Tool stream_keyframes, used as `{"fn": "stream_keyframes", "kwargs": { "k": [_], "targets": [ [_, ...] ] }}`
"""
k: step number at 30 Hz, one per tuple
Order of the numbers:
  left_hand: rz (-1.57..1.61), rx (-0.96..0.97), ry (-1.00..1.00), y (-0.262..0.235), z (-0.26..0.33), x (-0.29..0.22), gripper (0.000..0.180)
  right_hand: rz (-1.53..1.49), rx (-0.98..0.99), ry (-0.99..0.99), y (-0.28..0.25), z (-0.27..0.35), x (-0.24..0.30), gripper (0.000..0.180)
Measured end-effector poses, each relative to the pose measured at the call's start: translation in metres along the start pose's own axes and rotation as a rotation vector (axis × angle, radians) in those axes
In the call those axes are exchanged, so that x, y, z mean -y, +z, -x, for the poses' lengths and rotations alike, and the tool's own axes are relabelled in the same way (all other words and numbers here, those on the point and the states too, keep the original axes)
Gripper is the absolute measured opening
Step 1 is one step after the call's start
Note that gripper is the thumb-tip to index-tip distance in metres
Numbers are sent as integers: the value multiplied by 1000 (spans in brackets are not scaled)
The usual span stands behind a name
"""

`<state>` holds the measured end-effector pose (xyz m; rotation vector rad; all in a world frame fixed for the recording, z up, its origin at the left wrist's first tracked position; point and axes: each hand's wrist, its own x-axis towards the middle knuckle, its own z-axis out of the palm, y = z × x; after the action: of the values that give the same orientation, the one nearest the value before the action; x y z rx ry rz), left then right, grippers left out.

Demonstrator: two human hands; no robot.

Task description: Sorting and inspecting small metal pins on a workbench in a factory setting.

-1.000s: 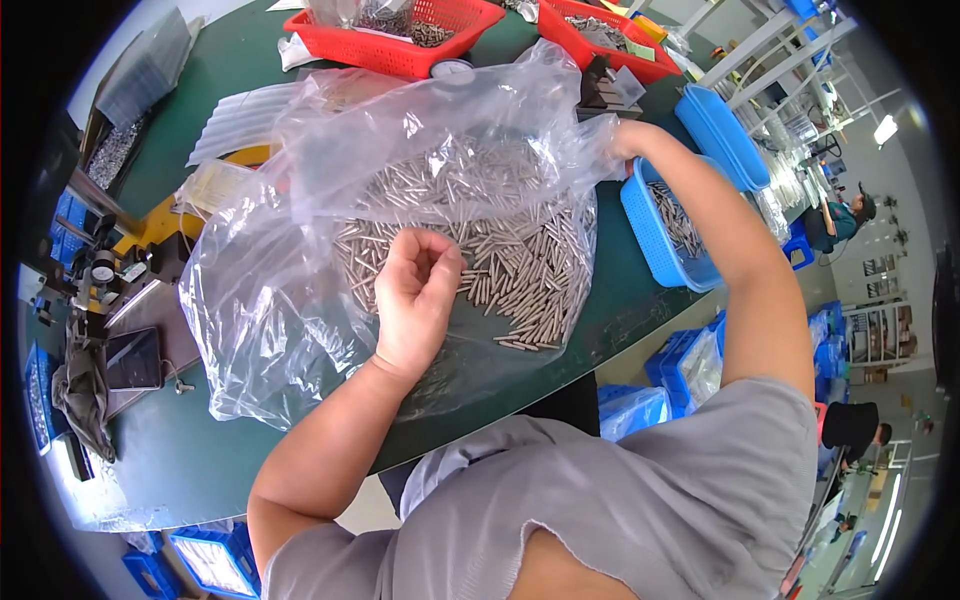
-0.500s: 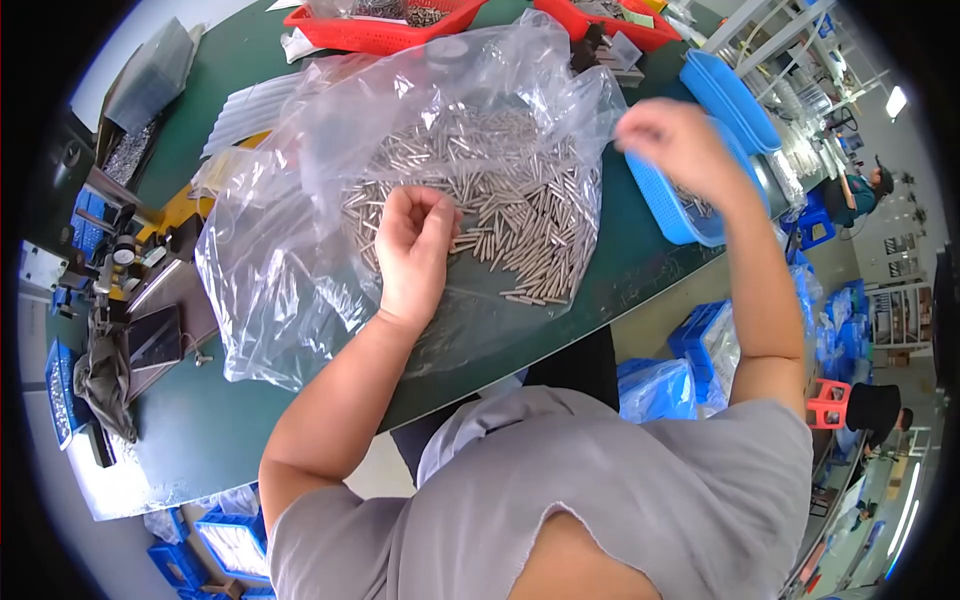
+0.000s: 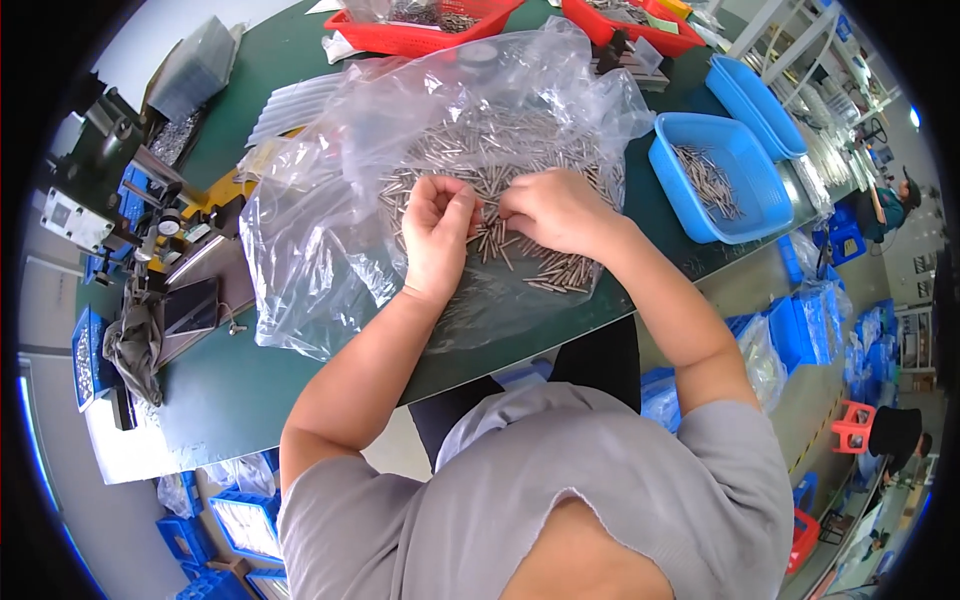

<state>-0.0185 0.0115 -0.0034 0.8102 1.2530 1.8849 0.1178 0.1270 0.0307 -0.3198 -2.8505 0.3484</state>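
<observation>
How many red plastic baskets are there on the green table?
2: one red plastic basket beyond the clear plastic bag, the other red plastic basket farther right. Others may be hidden beyond the picture's upper edge.

Our table (image 3: 250, 385): green top
Middle: we see a plastic bag (image 3: 370, 170)
Right: blue basket (image 3: 752, 178)
Far side: red baskets (image 3: 430, 42)

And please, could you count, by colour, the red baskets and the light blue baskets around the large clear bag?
Red baskets, beyond the clear bag: 2
Light blue baskets, to its right: 2
Total: 4
</observation>
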Motion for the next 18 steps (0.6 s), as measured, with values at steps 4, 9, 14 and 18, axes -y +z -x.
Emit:
{"fn": "stream_keyframes", "kwargs": {
  "k": [4,9,14,18],
  "targets": [
    [20,11,25,-3,0,2,6,-270,-64,38,6,0,-8,15],
    [15,50,25,-4,-1,1,6,-385,-304,-120,11,-3,-17,14],
    [-126,121,76,8,3,0,4,-833,-168,134,4,10,-12,13],
    [-99,114,84,0,7,0,4,-948,-127,41,17,1,-13,31]
  ]
}}
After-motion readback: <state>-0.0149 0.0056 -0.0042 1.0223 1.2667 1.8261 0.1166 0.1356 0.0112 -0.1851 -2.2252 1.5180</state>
